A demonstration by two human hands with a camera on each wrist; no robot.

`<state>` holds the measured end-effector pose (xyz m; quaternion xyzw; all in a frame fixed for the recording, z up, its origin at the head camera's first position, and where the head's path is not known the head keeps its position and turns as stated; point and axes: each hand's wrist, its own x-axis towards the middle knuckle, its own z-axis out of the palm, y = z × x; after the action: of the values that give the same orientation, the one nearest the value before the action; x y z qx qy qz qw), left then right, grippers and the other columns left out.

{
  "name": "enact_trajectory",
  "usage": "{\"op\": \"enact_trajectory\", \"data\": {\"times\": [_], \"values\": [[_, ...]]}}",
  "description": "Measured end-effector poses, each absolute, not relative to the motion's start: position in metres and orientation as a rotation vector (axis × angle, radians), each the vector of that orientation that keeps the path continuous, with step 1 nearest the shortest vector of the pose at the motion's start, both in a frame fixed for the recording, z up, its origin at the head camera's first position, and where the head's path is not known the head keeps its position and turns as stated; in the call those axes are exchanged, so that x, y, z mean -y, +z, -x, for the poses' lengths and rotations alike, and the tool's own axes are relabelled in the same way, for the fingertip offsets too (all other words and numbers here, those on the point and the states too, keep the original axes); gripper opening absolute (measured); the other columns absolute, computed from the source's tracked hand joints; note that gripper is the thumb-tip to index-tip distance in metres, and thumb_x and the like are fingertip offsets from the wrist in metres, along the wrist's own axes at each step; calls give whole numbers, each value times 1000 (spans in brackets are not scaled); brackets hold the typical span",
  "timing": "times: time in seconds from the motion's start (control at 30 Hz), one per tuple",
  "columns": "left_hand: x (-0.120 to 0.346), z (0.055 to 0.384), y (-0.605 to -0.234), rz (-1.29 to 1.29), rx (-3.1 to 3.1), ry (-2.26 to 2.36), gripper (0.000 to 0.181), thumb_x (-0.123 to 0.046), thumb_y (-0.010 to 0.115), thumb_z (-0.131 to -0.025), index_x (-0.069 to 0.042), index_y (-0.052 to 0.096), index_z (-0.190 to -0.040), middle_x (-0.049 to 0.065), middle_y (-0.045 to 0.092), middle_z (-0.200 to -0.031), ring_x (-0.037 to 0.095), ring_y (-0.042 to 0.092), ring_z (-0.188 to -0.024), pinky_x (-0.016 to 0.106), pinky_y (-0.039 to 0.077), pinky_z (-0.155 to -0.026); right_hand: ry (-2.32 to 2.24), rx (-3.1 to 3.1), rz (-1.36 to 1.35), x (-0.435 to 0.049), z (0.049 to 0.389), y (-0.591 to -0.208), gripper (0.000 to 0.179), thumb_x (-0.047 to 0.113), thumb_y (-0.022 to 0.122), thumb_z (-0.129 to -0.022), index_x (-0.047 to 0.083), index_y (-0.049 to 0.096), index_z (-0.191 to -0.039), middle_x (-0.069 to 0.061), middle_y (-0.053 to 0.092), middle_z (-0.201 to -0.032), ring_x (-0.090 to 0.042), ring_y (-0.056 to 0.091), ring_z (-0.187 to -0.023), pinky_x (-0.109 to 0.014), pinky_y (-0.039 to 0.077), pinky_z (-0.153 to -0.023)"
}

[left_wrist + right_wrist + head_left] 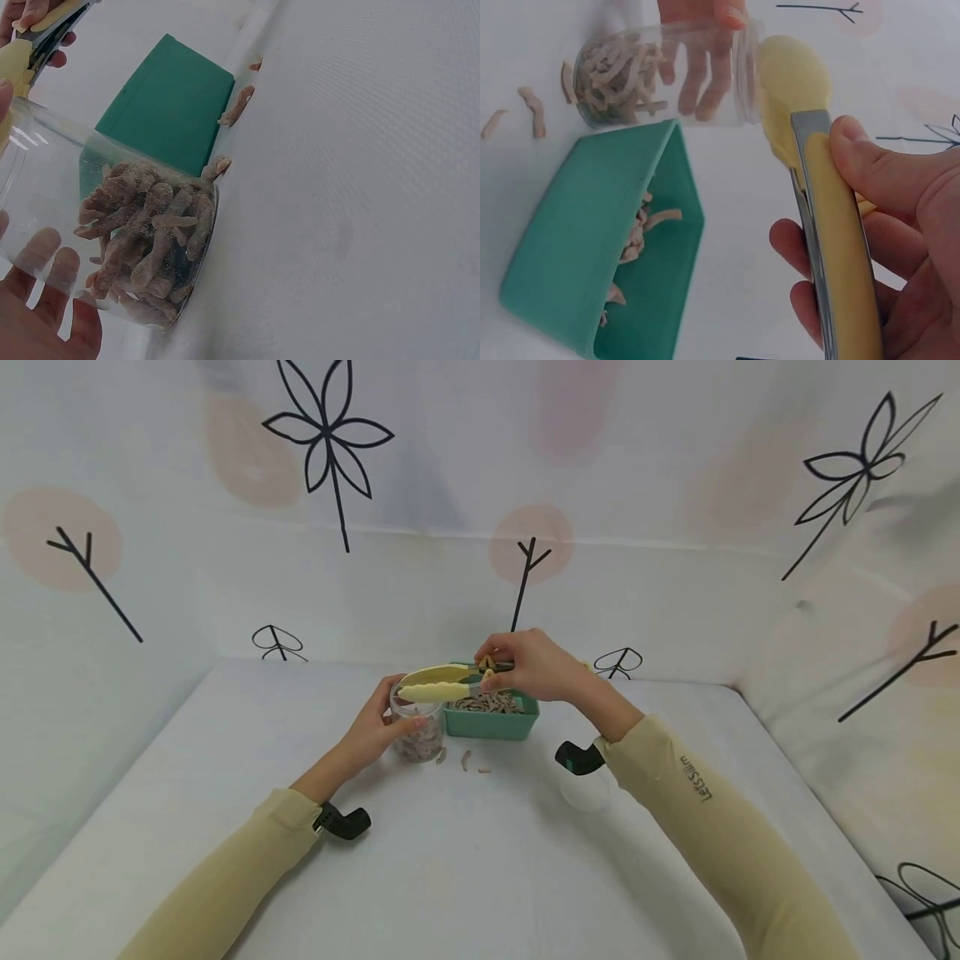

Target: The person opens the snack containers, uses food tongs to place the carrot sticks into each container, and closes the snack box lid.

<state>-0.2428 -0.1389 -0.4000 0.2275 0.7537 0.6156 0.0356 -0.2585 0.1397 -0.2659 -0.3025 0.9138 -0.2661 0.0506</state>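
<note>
My left hand point(372, 727) grips a clear jar point(407, 716) from its left side, thumb across the front. Pale brown dried strips point(150, 232) fill its lower part, and its mouth is uncovered. In my right hand point(542, 667) is a pair of tongs point(435, 692) with yellow heads and handles and metal arms. The tong heads lie level across the jar's mouth, right at the rim in the right wrist view. Directly right of the jar sits a green rectangular box point(577, 240) holding more of the same strips point(495, 702), below the right hand.
Several loose strips point(467, 761) lie on the white tabletop point(442, 868) in front of the jar and box. A pale round lid-like disc point(587, 793) rests below the right wrist. Behind the table hangs a white cloth point(420, 585) with printed leaves.
</note>
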Motion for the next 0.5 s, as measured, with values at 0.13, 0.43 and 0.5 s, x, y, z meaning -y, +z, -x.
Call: {"op": "enact_trajectory", "data": {"times": [0.13,0.43,0.5], "values": [[139,243,-400,-711,-2332,1889,65,-11,68,-95,-11,31,-149,15,43,-142,32,41,-131,53,40,-104,-808,-2802,916,-144,259,-266,39,26,78,-88,10,66,-122,-3,72,-114,-19,66,-107,-42,52,-91],[138,243,-401,-733,-2316,1918,63,-8,67,-95,-10,33,-148,22,46,-140,40,40,-134,54,39,-104,-861,-2855,815,-169,258,-269,46,28,78,-89,10,63,-127,-5,70,-119,-19,66,-101,-43,51,-90],[138,243,-402,-732,-2310,1925,63,-8,67,-95,-9,33,-148,23,46,-141,40,40,-134,54,38,-105,-857,-2868,778,-177,260,-272,47,29,77,-89,9,62,-128,-8,69,-121,-21,65,-102,-45,51,-90]]}}
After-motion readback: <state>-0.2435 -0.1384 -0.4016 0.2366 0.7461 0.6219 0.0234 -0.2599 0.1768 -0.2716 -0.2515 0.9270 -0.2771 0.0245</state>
